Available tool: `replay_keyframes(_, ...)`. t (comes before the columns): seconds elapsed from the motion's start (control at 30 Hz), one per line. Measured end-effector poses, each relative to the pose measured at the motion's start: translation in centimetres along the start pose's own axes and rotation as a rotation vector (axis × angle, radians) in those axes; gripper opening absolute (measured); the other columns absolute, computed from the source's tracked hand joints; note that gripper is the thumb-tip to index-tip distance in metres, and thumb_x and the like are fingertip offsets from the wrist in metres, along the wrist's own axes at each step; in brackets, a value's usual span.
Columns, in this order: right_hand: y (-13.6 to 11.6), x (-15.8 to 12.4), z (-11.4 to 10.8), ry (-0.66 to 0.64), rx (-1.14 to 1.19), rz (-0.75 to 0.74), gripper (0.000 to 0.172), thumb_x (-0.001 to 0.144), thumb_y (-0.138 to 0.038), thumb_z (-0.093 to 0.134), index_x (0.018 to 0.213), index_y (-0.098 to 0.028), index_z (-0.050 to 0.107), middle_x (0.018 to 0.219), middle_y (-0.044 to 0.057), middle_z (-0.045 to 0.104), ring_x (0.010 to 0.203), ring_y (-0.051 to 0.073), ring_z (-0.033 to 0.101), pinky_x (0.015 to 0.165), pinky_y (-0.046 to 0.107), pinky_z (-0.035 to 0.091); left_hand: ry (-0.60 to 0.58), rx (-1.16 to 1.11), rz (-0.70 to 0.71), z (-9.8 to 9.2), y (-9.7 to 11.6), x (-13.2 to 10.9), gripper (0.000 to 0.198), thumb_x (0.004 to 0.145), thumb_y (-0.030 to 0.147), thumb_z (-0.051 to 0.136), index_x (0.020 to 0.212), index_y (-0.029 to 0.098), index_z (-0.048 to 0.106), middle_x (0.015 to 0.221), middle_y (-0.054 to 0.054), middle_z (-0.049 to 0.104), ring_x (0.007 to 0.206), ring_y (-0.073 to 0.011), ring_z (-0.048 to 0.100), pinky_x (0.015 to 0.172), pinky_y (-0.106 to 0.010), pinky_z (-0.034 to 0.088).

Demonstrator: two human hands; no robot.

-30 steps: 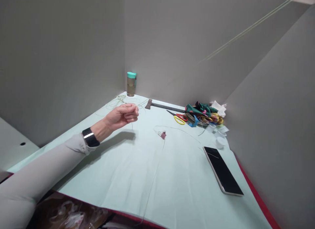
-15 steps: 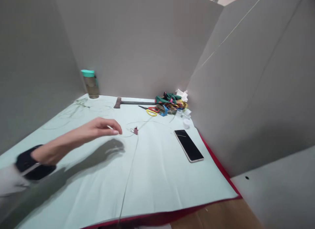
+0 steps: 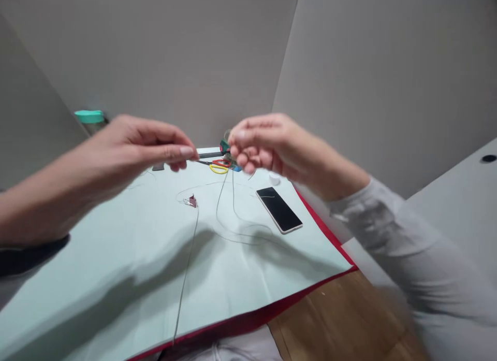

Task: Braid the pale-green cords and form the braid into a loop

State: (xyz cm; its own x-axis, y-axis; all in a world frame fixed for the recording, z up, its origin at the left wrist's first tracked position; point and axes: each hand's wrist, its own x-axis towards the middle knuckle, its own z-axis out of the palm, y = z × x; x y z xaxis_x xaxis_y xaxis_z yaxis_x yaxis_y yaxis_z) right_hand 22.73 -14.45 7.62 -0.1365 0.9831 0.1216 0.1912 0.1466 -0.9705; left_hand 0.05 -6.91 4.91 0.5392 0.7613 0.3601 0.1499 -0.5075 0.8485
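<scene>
Two hands face each other: the left hand (image 3: 143, 148) pinches thumb to forefinger, on what I cannot tell; the right hand (image 3: 267, 143) seems to grip thin cord (image 3: 233, 192), which drops nearly upright beneath it, nearer the right, then curls over the pale surface (image 3: 233, 286) toward a phone (image 3: 279, 211); grey walls (image 3: 186, 60) stand beyond.

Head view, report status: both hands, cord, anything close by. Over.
Left hand pinched, any hold unclear. Right hand pinching cord, slack strands hanging below. Clip and phone lying nearby on table.
</scene>
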Motion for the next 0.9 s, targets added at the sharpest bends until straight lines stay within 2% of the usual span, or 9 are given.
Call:
replay_keyframes(0.07,1.8,-1.6,1.1,-0.082,0.067,-0.065,0.017,0.098,-0.005,0.055,0.084,-0.012,0.063,0.069,-0.005,0.063,0.059,0.005,0.062,0.055,0.014,0.053,-0.131,-0.006,0.047,0.5,-1.0,-0.1,0.014,0.077,0.029,0.079,0.077,0.016,0.083,0.068,-0.004,0.071,0.065,-0.0138,0.062,0.057,-0.017,0.049)
replay_keyframes(0.13,3.1,-3.1,1.9,-0.143,0.127,-0.104,0.015,0.098,-0.007,0.057,0.085,-0.013,0.062,0.074,-0.004,0.063,0.062,0.005,0.063,0.055,0.014,0.055,-0.209,-0.024,-0.027,0.7,-1.9,-0.6,0.018,0.077,0.037,0.08,0.079,0.019,0.083,0.069,-0.004,0.071,0.067,-0.0157,0.061,0.06,-0.02,0.052)
replay_keyframes(0.3,4.8,-4.8,3.1,-0.147,0.176,-0.145,0.009,0.095,-0.012,0.065,0.09,-0.016,0.059,0.078,-0.005,0.063,0.064,0.004,0.062,0.059,0.014,0.056,-0.348,-0.098,-0.221,1.8,-1.7,-3.1,0.015,0.089,0.034,0.073,0.082,0.022,0.08,0.08,-0.001,0.072,0.079,-0.0169,0.063,0.073,-0.023,0.051)
replay_keyframes(0.47,6.3,-4.8,3.4,-0.137,0.127,-0.202,0.006,0.097,-0.018,0.064,0.096,-0.019,0.058,0.084,-0.005,0.065,0.069,0.006,0.064,0.06,0.016,0.057,-0.375,-0.18,-0.256,2.6,-1.2,-4.1,0.025,0.097,0.04,0.065,0.088,0.022,0.078,0.085,-0.003,0.07,0.084,-0.0184,0.061,0.076,-0.025,0.05)
replay_keyframes(0.57,6.6,-4.8,3.4,-0.092,-0.026,-0.26,0.006,0.1,-0.021,0.061,0.097,-0.02,0.057,0.082,-0.005,0.064,0.069,0.006,0.063,0.062,0.019,0.054,-0.373,-0.196,-0.233,2.6,-1.2,-3.9,0.038,0.1,0.052,0.057,0.09,0.021,0.077,0.082,-0.003,0.067,0.079,-0.0175,0.057,0.072,-0.026,0.048)
replay_keyframes(0.63,6.7,-4.8,3.4,-0.058,-0.143,-0.309,0.007,0.099,-0.022,0.061,0.097,-0.02,0.055,0.081,-0.005,0.063,0.069,0.007,0.062,0.063,0.021,0.051,-0.364,-0.157,-0.229,2.7,-1.2,-3.5,0.044,0.099,0.057,0.054,0.083,0.021,0.073,0.074,-0.001,0.06,0.075,-0.0166,0.054,0.071,-0.026,0.046)
replay_keyframes(0.7,6.8,-4.7,3.4,-0.036,-0.216,-0.356,0.007,0.1,-0.023,0.058,0.096,-0.02,0.053,0.082,-0.004,0.061,0.07,0.008,0.06,0.063,0.023,0.049,-0.37,-0.112,-0.223,2.9,-1.0,-3.1,0.046,0.098,0.054,0.055,0.069,0.02,0.063,0.066,0.0,0.052,0.071,-0.0153,0.052,0.068,-0.025,0.043)
replay_keyframes(0.77,7.0,-4.6,3.4,-0.017,-0.26,-0.4,0.007,0.101,-0.022,0.055,0.096,-0.02,0.051,0.083,-0.004,0.06,0.069,0.008,0.059,0.063,0.024,0.047,-0.392,-0.065,-0.24,3.1,-0.8,-2.8,0.043,0.096,0.048,0.06,0.063,0.02,0.058,0.063,0.002,0.047,0.065,-0.0133,0.047,0.062,-0.024,0.039)
replay_keyframes(0.9,7.3,-4.4,3.5,0.002,-0.32,-0.419,0.008,0.099,-0.018,0.055,0.095,-0.021,0.049,0.084,-0.004,0.06,0.068,0.008,0.058,0.063,0.024,0.046,-0.418,0.007,-0.296,3.0,-0.7,-2.6,0.031,0.094,0.042,0.066,0.072,0.02,0.068,0.06,0.004,0.049,0.059,-0.011,0.042,0.054,-0.022,0.035)
